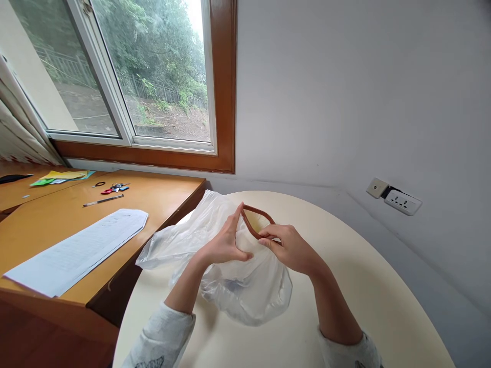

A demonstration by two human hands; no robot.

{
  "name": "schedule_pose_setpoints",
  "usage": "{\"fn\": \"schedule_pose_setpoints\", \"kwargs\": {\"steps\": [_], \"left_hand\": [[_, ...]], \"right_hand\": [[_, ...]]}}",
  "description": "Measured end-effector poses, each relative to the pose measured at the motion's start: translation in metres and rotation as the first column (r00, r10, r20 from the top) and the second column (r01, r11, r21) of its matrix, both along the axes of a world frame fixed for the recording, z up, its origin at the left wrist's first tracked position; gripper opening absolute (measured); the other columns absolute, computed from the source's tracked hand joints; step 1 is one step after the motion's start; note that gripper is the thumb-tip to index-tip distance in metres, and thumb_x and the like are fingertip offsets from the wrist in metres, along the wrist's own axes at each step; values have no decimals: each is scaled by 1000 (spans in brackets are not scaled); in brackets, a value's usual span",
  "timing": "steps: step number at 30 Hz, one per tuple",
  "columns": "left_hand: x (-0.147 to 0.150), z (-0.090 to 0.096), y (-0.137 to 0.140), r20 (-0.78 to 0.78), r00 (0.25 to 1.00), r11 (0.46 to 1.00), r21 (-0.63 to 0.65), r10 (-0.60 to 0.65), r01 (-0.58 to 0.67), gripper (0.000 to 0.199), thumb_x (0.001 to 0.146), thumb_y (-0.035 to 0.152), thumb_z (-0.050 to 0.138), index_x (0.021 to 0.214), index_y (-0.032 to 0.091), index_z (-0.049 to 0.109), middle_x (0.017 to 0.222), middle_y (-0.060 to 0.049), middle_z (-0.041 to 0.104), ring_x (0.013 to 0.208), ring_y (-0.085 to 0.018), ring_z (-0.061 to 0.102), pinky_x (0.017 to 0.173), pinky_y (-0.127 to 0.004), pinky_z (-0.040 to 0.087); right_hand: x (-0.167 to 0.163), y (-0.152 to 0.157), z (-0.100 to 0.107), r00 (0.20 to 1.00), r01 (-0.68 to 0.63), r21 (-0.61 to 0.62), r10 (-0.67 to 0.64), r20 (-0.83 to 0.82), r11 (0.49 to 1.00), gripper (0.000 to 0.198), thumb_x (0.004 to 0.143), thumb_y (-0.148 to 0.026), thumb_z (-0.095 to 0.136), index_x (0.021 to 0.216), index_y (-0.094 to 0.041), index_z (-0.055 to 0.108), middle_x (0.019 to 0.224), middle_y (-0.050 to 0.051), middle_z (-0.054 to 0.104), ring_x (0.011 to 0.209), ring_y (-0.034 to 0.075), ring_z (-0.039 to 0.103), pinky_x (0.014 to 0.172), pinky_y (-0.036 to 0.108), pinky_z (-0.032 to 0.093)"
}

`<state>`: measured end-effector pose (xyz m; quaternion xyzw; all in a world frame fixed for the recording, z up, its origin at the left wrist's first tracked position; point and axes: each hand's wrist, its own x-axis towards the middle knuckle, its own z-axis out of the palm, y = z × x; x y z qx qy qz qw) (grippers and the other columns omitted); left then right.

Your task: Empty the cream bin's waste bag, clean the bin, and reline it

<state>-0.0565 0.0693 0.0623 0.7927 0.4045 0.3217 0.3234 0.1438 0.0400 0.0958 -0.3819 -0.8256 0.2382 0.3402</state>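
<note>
A white, translucent plastic bag (249, 296) lies crumpled on the round cream table (345, 306), under and around both hands. Above it a brown strap-like loop (251, 227) stands out, bent into a narrow oval; what it belongs to is hidden. The fingers and thumb of my right hand (293, 248) pinch the near right part of this loop. My left hand (224, 243) is held open over the bag, its thumb spread wide from the stretched fingers. Its fingertips touch the far left end of the loop. Whatever the bag contains cannot be made out.
A wooden desk (169, 191) adjoins the table at left. On it are printed papers (84, 250), a pen (103, 200), keys (116, 188), a black band (98, 184) and coloured papers (63, 176). Behind are a window (164, 76) and a wall with a socket (402, 202).
</note>
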Motion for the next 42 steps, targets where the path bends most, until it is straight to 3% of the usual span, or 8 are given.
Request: {"fn": "schedule_pose_setpoints", "kwargs": {"steps": [10, 17, 27, 42], "left_hand": [[2, 0, 0, -29, 999, 1000, -23, -18, 18, 119, 55, 21, 74, 140, 33, -9, 147, -7, 9, 132, -33, 15, 104, -46, 26], [1, -3, 2, -22, 999, 1000, 6, -25, 25, 117, 57, 21, 72, 140, 32, -11, 147, -6, 9, 133, -31, 15, 105, -43, 24], [2, 0, 1, -65, 997, 999, 11, -30, 31, 116, 57, 22, 72, 140, 32, -8, 143, -8, 18, 131, -30, 18, 105, -46, 24], [1, 1, 2, -63, 997, 999, 1, -54, 54, 116, 56, 21, 73, 140, 33, -7, 142, -8, 18, 130, -31, 20, 103, -46, 28]], "right_hand": [[13, -2, 9, 991, 88, -120, -99, -88, 989, 17, 84, -24, 45, 78, -20, 61, 71, -1, 60, 63, 11, 50, 58, 22, 37], [8, -1, 7, 970, 168, -103, -183, -160, 980, 18, 85, -28, 45, 83, -21, 61, 71, -1, 59, 59, 10, 45, 51, 21, 33], [6, 5, 4, 924, 284, -62, -290, -249, 957, 18, 86, -31, 43, 84, -20, 57, 74, -1, 58, 69, 13, 51, 61, 23, 37], [4, 4, 3, 904, 317, -11, -306, -299, 948, 15, 86, -29, 45, 82, -20, 56, 72, -1, 57, 65, 11, 50, 59, 22, 38]]}}
